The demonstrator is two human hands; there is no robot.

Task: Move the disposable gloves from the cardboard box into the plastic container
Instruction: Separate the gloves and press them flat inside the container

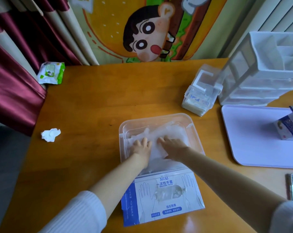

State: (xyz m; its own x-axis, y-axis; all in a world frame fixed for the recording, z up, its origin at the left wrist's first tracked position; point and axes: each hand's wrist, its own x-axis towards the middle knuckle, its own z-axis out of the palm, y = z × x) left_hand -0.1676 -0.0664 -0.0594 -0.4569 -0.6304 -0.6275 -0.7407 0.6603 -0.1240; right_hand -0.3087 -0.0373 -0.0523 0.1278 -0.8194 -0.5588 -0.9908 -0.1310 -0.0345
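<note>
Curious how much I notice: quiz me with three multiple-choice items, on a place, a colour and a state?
1. The pile of thin clear disposable gloves lies: A) in the clear rectangular plastic container B) on a chair C) in a bag
2. The soft wipes pack is: A) red B) green and white C) black
3. The left hand and right hand are: A) flat on the gloves B) raised C) fisted

A, its walls surround it; B, its wrapper shows it; A, straight fingers press the pile.
</note>
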